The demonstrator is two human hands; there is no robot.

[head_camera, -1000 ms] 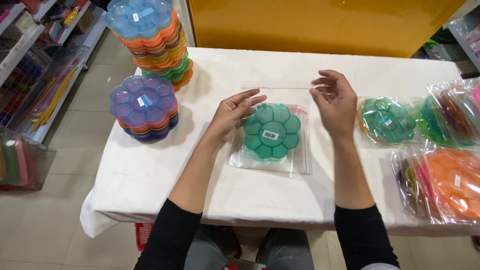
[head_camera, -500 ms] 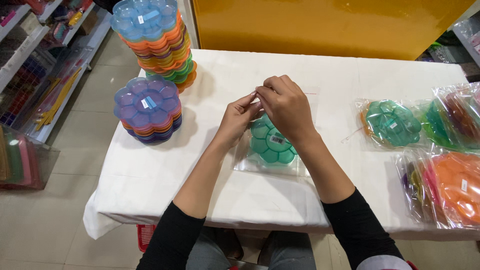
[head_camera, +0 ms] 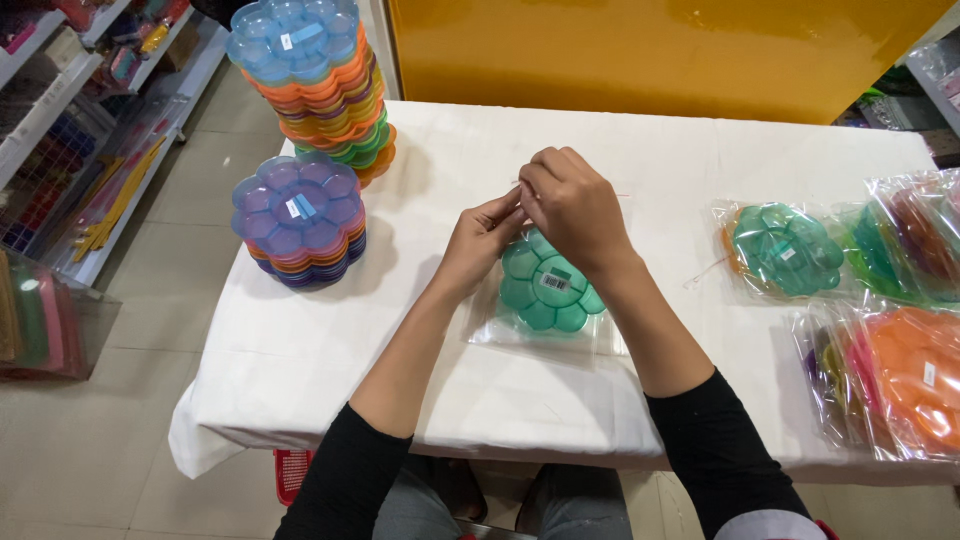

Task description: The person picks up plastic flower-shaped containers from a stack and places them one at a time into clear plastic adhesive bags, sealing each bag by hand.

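Observation:
A green flower-shaped plastic tray (head_camera: 545,288) lies inside a clear plastic bag (head_camera: 500,330) on the white table (head_camera: 430,170). My left hand (head_camera: 483,238) and my right hand (head_camera: 568,205) meet at the bag's far edge, above the tray. The fingers of both hands pinch the bag's open flap together. Black sleeves cover both forearms near the table's front edge.
A tall stack of coloured flower trays (head_camera: 318,85) stands at the table's far left, a shorter purple-topped stack (head_camera: 298,215) in front of it. Bagged trays lie at the right: a green one (head_camera: 785,250), an orange one (head_camera: 905,380). Shop shelves (head_camera: 70,130) line the left floor.
A second ago both hands were spread open over the bagged tray. They have come together at the bag's far edge and closed on its flap.

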